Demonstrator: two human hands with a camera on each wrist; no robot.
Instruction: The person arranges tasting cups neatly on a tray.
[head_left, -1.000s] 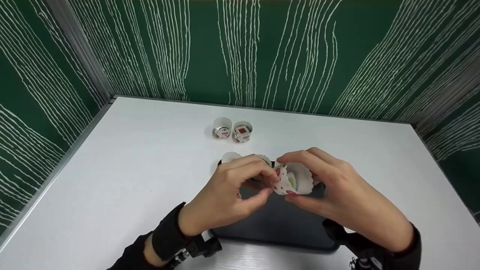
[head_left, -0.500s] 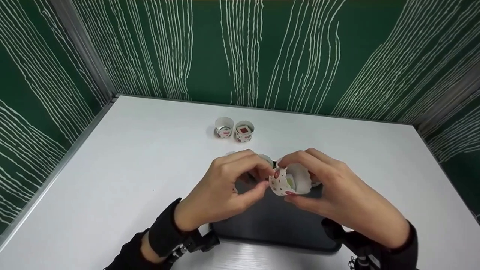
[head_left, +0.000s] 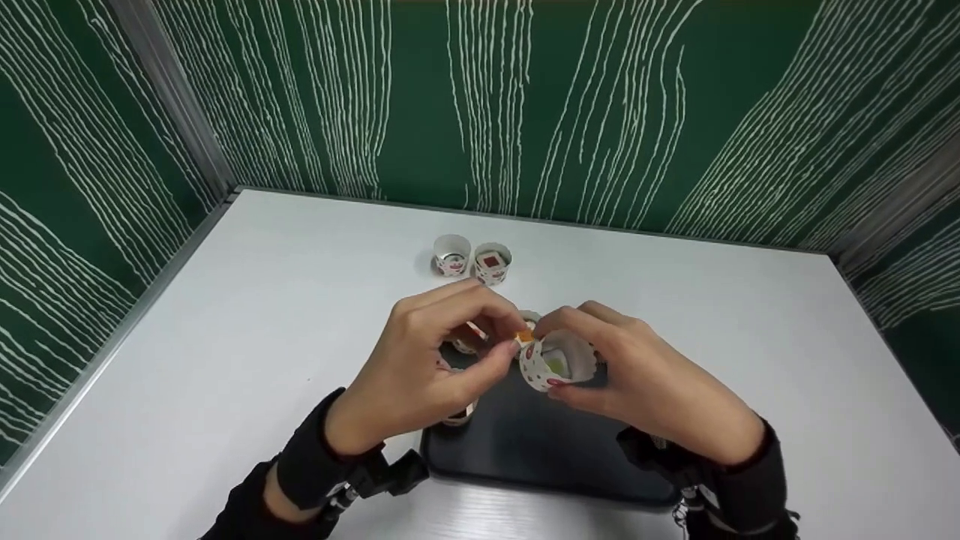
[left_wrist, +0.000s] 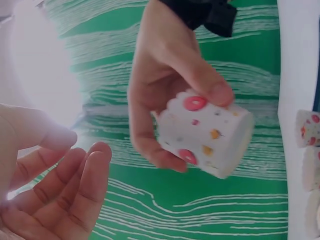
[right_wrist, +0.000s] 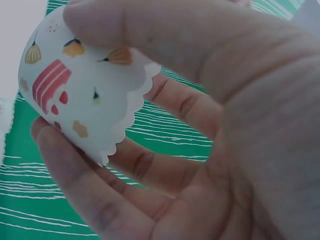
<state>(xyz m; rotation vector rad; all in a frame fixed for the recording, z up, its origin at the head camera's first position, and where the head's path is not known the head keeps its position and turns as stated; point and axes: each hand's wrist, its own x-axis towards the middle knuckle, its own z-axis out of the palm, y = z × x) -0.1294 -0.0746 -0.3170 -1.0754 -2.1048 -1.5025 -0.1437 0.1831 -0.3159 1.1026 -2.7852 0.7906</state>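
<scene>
My right hand (head_left: 637,360) grips a white paper baking cup (head_left: 538,371) printed with small cakes, tilted above a black tray (head_left: 555,457). Inside lies a white piece with a green face (head_left: 556,365). In the right wrist view, the thumb and fingers clasp the cup's wall (right_wrist: 95,95) below its scalloped rim. My left hand (head_left: 427,360) hovers just left of the cup, fingers bent towards the thumb. The left wrist view shows a gap between its fingertips (left_wrist: 100,152) and thumb, with nothing in it. Behind these fingertips appears an orange-and-white piece (head_left: 523,337).
Several similar cups stand on the tray, partly hidden by my hands, such as a cup (head_left: 459,414) at its left edge. Farther back on the white table (head_left: 315,300) are a cup (head_left: 452,256) and a cup with a red-and-white piece (head_left: 492,264). A green wall (head_left: 420,105) rises behind.
Both hands have shifted left, and the held cup with them. The left fingertips, at the cup's side one second ago, are now apart from it. The orange-and-white piece has come into sight.
</scene>
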